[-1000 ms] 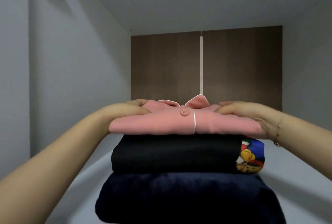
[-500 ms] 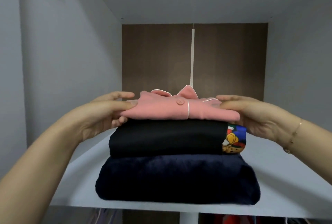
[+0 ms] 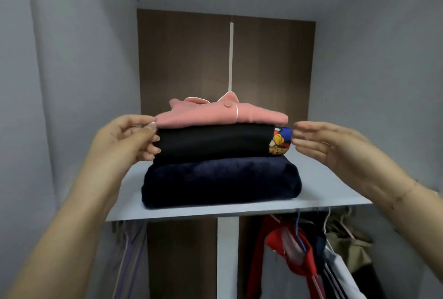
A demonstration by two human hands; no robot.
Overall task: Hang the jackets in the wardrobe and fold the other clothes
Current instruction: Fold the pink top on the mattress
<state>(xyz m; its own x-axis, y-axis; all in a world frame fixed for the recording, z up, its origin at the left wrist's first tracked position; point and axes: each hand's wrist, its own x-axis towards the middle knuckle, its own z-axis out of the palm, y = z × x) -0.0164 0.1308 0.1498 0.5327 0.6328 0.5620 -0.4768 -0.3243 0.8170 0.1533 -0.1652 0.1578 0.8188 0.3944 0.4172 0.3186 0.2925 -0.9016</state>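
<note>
- The flat pale grey wardrobe shelf point(image 3: 318, 186) carries a stack of three folded garments.
- Lowest lies a thick, plush navy folded garment point(image 3: 220, 182).
- On it rests a smooth black folded garment with a cartoon print point(image 3: 213, 141).
- Topmost is a pink collared buttoned shirt point(image 3: 220, 115), white-piped.
- Left hand point(image 3: 124, 138) has curled fingers touching the stack's left edge, thumb at the pink hem.
- Right hand point(image 3: 330, 145) is open, fingers straight, just beside the print.
- Jackets on hangers point(image 3: 302, 248) hang beneath the shelf.

Home bedroom wardrobe: pale grey laminate shelf point(image 3: 311, 205), folded clothes stack point(image 3: 220, 155), hung garments on hangers point(image 3: 311, 258) below.
</note>
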